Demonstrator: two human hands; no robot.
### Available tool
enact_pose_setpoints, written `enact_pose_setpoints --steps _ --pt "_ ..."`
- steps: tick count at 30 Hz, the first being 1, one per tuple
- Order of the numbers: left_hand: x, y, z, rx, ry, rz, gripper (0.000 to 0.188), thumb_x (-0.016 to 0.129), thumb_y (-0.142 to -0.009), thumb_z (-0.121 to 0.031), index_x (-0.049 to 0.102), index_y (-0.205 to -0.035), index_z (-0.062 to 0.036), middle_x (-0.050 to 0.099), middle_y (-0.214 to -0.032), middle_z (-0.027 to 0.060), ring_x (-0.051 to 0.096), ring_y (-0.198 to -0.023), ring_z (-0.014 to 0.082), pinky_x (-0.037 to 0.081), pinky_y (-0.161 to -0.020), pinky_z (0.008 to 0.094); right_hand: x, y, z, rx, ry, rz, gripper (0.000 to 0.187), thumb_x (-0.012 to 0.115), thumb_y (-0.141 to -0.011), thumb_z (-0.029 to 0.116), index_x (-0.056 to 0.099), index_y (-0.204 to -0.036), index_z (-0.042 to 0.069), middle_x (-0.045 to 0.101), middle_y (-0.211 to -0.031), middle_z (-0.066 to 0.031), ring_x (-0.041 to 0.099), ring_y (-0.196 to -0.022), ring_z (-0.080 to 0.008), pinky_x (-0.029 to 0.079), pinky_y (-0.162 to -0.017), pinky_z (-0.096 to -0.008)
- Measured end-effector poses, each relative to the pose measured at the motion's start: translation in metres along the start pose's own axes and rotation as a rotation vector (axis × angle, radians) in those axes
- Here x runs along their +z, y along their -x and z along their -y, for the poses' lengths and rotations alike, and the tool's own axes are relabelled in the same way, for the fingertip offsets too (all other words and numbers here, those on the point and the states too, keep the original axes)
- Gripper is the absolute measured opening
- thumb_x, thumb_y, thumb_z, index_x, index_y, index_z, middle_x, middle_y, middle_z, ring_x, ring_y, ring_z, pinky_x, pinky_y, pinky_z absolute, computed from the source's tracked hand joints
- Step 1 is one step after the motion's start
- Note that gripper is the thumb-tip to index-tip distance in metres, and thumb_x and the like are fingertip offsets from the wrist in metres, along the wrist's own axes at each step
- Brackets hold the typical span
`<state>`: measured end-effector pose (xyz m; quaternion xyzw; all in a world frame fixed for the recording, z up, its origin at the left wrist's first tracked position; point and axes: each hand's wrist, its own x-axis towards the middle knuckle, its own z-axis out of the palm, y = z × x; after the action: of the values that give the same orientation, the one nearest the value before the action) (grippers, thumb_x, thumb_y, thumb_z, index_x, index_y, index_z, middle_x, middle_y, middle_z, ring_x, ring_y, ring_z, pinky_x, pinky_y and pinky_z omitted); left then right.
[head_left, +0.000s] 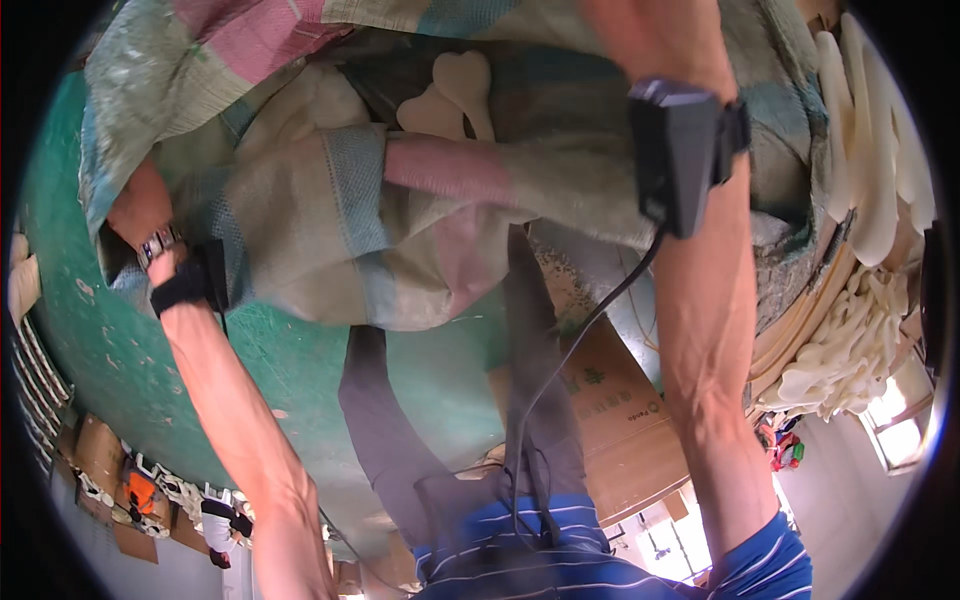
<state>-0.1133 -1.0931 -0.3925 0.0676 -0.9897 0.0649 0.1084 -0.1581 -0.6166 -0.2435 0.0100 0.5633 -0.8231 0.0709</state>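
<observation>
A large woven sack (290,235) with grey-beige, pink and blue stripes hangs in front of me, its mouth spread wide. My left hand (141,205) is at the sack's left side, closed on the fabric, which hides most of its fingers. Inside the sack lie cream, insole-shaped pieces (462,82), one overlapping another. My right hand (650,35) reaches over the sack's far right part at the top edge of the view. It is smeared by motion and its fingers are out of sight, so whether it holds anything does not show.
At the right, more long cream pieces (868,150) stand above a heap of similar pieces (840,345). A cardboard box (625,420) sits by my legs on the green floor (270,370). A black cable (590,325) hangs from my right wrist device. Another person (218,525) is at the lower left.
</observation>
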Motion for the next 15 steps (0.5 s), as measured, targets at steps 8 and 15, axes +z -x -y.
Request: enact_pose_setpoints --steps 8,15 --pt "0.018 0.077 -0.236 0.192 0.608 0.62 0.044 0.072 -0.086 -0.024 0.065 -0.126 -0.0075 0.066 -0.125 0.0208 0.061 -0.119 0.0392 0.049 -0.102 0.0455 -0.025 0.118 -0.213 0.625 1.006 0.561 0.082 0.058 -0.091 0.07 0.063 -0.127 -0.003 0.069 -0.119 -0.0299 0.067 -0.11 -0.0439 0.053 -0.094 -0.0478" --pt "0.136 0.189 -0.248 0.325 0.188 1.172 0.052 0.076 -0.083 -0.031 0.064 -0.129 -0.0108 0.062 -0.131 0.0219 0.062 -0.121 0.0385 0.051 -0.105 0.0457 0.003 0.216 -0.23 0.948 0.866 0.972 0.078 0.052 -0.093 0.07 0.075 -0.108 -0.004 0.071 -0.112 -0.0288 0.067 -0.107 -0.0446 0.051 -0.097 -0.0503"
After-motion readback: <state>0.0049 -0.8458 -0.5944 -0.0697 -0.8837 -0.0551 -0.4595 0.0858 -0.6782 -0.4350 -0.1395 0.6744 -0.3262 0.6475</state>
